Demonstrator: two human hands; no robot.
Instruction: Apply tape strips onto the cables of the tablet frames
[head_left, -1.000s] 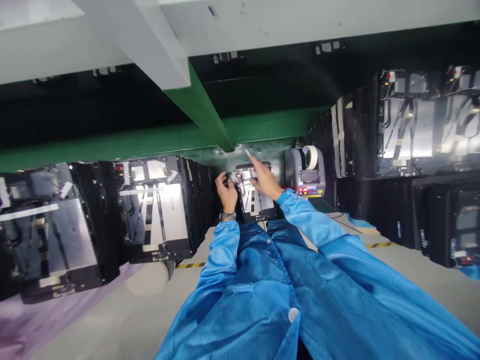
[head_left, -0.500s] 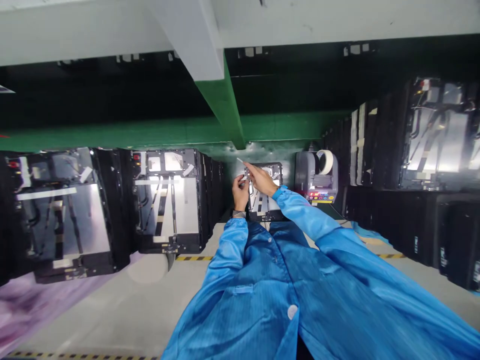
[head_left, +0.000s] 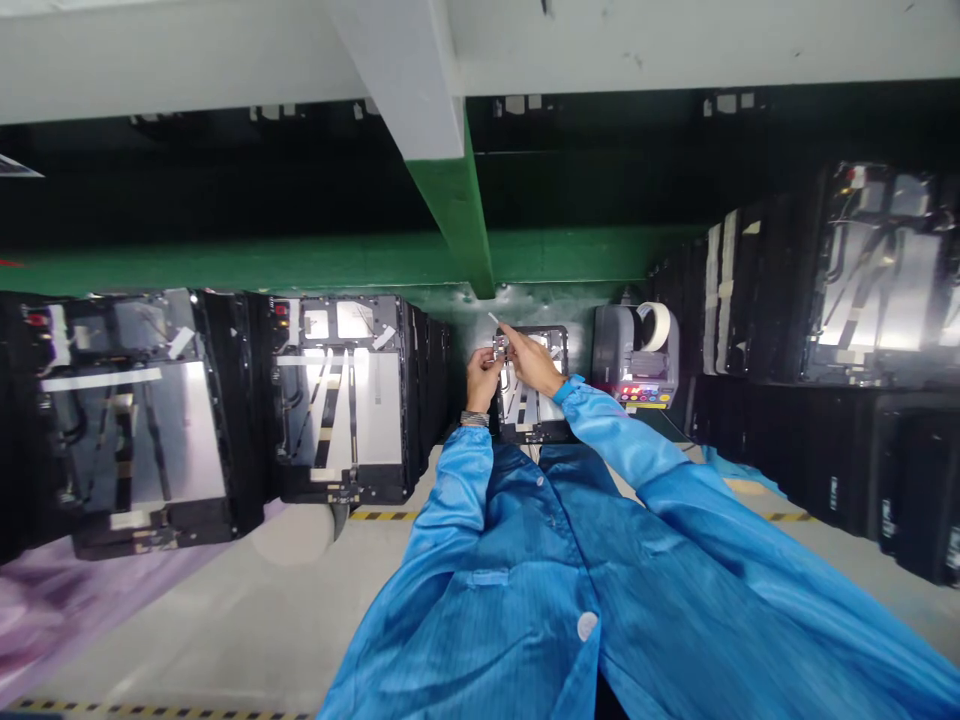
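Note:
A black-framed device [head_left: 534,405] with silver plates and dark strips lies on the green bench in front of me. My left hand [head_left: 482,378] is over its upper left edge, fingers drawn together; whatever they grip is too small to make out. Beside it, my right hand [head_left: 531,360] reaches across the device's upper part. A small white strip [head_left: 493,319] sticks out beyond its fingertips, held between the fingers. The fingertips of both hands are close together near the upper left corner.
To the right stands a grey tape dispenser [head_left: 636,360] with a cream tape roll [head_left: 654,327] and lit buttons. Stacks of similar devices [head_left: 341,400] rise at the left, more [head_left: 877,280] at the right. A green and white post [head_left: 450,200] stands ahead.
My left hand's fingers have moved closer to the right hand's fingers, over the device's upper left part. The whole view has shifted slightly.

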